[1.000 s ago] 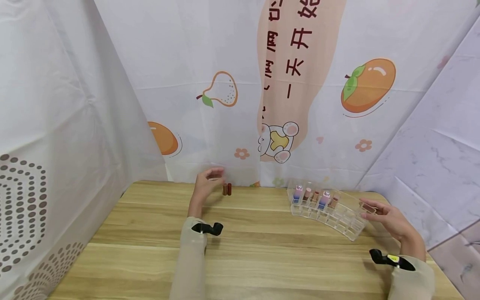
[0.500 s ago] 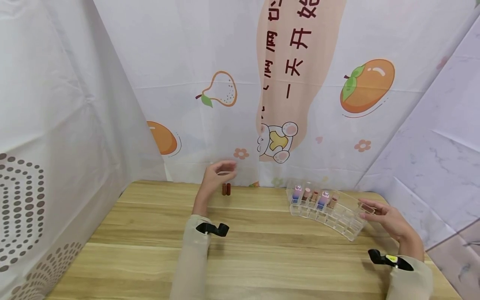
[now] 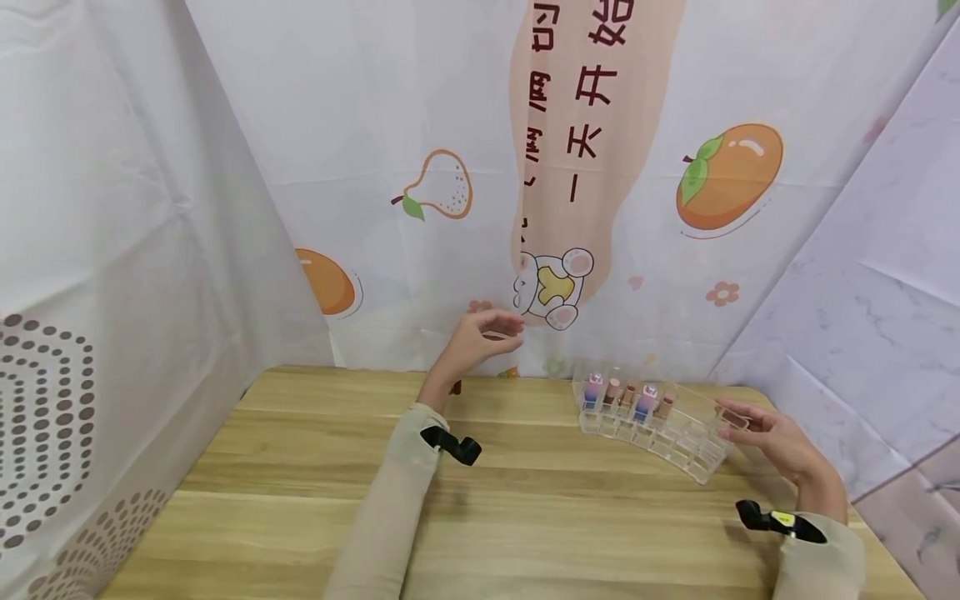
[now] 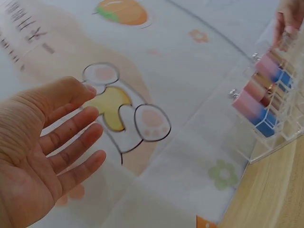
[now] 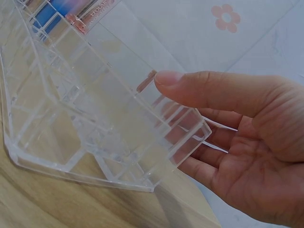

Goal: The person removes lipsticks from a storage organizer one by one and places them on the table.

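My left hand is raised in front of the printed curtain, between the standing lipsticks and the organizer. Its fingers are loosely bent, and the left wrist view shows nothing in its grasp. Behind the left wrist, a dark red lipstick is mostly hidden. My right hand grips the right end of a clear acrylic lipstick organizer, thumb on the near side and fingers behind. Several lipsticks fill the organizer's left back slots, among them a pink-and-blue one and a brown one.
A wooden table spreads under both arms. At its back edge hangs a white curtain with fruit prints, with more sheeting on the left and right. Black wrist cameras sit on both sleeves.
My left hand has moved right and up, away from beside the two standing lipsticks, and its forearm now covers most of them. My right hand has kept its hold on the organizer.
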Action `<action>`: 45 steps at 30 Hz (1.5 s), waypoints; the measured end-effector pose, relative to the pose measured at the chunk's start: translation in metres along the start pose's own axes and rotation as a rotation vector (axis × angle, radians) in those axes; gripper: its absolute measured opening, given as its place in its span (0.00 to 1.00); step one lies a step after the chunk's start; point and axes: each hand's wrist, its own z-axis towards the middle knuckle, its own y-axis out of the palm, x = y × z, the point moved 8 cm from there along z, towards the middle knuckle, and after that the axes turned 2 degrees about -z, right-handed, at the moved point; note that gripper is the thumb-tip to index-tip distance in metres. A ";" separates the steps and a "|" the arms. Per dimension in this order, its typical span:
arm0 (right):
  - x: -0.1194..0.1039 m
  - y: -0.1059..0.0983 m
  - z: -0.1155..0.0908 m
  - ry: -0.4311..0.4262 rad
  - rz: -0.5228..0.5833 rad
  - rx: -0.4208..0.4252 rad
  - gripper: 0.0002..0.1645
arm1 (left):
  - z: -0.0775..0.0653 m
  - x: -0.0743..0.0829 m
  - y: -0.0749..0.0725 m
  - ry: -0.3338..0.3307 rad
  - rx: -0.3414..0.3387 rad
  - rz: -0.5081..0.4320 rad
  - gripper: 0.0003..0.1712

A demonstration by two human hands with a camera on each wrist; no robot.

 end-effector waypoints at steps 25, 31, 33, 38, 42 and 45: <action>0.003 0.000 -0.001 -0.050 0.053 -0.001 0.29 | 0.021 -0.031 0.088 -0.050 -0.080 -0.165 0.21; 0.001 0.000 0.001 -0.055 0.044 0.008 0.29 | 0.016 -0.049 0.104 -0.107 -0.055 -0.173 0.22; 0.001 0.001 0.001 -0.051 0.044 0.011 0.29 | 0.014 -0.056 0.108 -0.134 -0.049 -0.168 0.22; 0.000 0.001 0.001 -0.041 0.036 0.012 0.29 | 0.011 -0.070 0.119 -0.166 -0.036 -0.154 0.22; 0.000 0.001 -0.001 -0.043 0.034 0.010 0.29 | 0.010 -0.083 0.128 -0.175 -0.024 -0.169 0.22; 0.000 0.002 -0.001 -0.046 0.045 0.009 0.29 | 0.010 -0.092 0.134 -0.188 -0.016 -0.183 0.21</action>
